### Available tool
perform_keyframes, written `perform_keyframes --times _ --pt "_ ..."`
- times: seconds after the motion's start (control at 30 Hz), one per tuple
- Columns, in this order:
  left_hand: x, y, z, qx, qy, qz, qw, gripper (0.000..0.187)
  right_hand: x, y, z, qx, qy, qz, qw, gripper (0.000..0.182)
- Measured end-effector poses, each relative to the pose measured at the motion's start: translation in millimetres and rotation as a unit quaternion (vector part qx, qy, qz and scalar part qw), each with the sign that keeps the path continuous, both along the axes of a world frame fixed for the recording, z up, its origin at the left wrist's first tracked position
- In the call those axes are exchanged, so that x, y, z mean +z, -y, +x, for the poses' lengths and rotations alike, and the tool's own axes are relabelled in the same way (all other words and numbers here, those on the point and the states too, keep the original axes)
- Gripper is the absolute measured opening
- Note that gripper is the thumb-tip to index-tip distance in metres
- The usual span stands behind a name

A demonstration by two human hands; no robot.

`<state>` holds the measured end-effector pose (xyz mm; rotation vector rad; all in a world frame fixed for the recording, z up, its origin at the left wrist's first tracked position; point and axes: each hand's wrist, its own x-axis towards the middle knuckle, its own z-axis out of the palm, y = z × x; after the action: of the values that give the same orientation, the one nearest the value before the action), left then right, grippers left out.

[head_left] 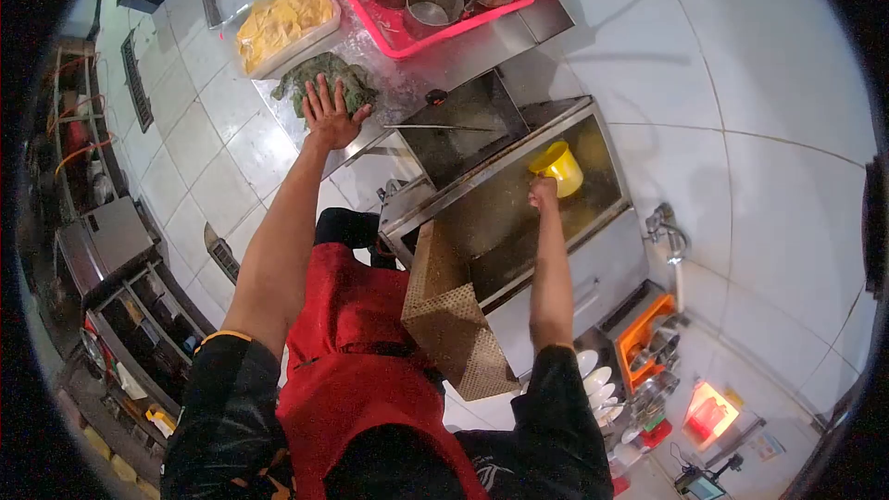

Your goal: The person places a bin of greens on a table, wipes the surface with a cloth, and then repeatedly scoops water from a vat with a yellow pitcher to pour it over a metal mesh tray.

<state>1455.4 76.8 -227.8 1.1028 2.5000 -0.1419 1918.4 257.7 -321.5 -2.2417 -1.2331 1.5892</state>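
Note:
My left hand [331,118] lies with its fingers spread on a crumpled dark green cloth [356,76], near the corner of the steel table [407,83]. My right hand [543,191] is closed on the handle of a yellow plastic dipper [561,167]. The dipper is over the murky liquid [519,213] of a rectangular metal tank [607,143], its mouth turned up to the left. A thin metal rod [440,127] lies across the steel basin to the left of the tank.
A pink tray [394,44] of metal strainers and a plastic box [278,28] of yellow pieces stand on the table. A brown patterned panel [454,343] rises at the tank's near end. To the right are a wall tap [667,231], an orange basket [639,343] and plates [597,380].

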Motion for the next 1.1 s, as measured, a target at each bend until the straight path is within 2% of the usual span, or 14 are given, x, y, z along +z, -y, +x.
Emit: perform_keyframes --times 0.1,0.17,0.2,0.27,0.37,0.5,0.57,0.6,0.67,0.77,0.83,0.9,1.0,1.1 --pt "-0.8 0.3 -0.5 -0.003 -0.005 0.01 1.0 0.09 -38.0 -10.3 8.2 0.003 -0.028 0.038 0.999 0.009" --pt "-10.3 3.1 -3.4 -0.003 -0.015 0.02 1.0 0.09 -111.1 -33.2 34.7 0.167 0.053 0.054 0.983 0.017" --pt "-10.1 3.5 -2.3 -0.009 -0.023 0.017 1.0 0.09 -92.9 -31.2 18.1 0.171 0.049 0.052 0.983 0.017" --pt "0.0 -0.1 -0.1 -0.004 0.003 0.003 1.0 0.089 -50.4 -26.7 -1.8 0.024 -0.001 0.025 0.999 0.02" --pt "5.2 -5.6 -1.7 -0.009 0.002 0.0 1.0 0.089 -31.8 -20.3 6.0 0.069 -0.039 0.0 0.997 0.016" --pt "5.0 -4.9 -2.9 -0.002 0.004 -0.013 1.0 0.09 -67.7 -17.9 41.3 0.116 -0.035 -0.058 0.991 0.008" --pt "-4.0 -1.3 -1.3 -0.01 -0.015 0.003 1.0 0.089 -74.4 -10.5 54.8 0.074 -0.245 -0.086 0.963 0.007" --pt "-5.5 -0.4 0.2 -0.023 -0.035 0.007 0.999 0.089 -58.9 -5.0 48.1 0.07 -0.244 -0.083 0.964 0.007" --pt "-5.4 -0.6 -0.2 -0.019 -0.026 0.011 0.999 0.088 -22.6 7.3 24.6 0.285 0.046 -0.108 0.951 0.011" --pt "-7.2 0.8 -1.2 -0.012 -0.013 0.03 0.999 0.088 60.5 45.3 -6.0 0.284 0.047 -0.1 0.952 0.022" --pt "-3.9 -0.1 -0.4 -0.015 -0.011 0.011 1.0 0.088 81.2 69.4 4.1 0.208 -0.002 -0.079 0.975 0.034" --pt "-13.9 1.0 0.1 -0.022 -0.026 0.024 0.999 0.089 95.0 84.4 20.2 0.065 -0.176 -0.151 0.971 0.038" --pt "-17.8 -0.5 1.3 -0.031 -0.057 0.033 0.997 0.09 121.9 109.4 35.5 -0.006 -0.249 -0.168 0.954 0.036" --pt "1.2 -2.2 -2.4 -0.007 -0.015 -0.002 1.0 0.092 152.2 133.7 42.9 0.01 -0.266 -0.123 0.956 0.034"
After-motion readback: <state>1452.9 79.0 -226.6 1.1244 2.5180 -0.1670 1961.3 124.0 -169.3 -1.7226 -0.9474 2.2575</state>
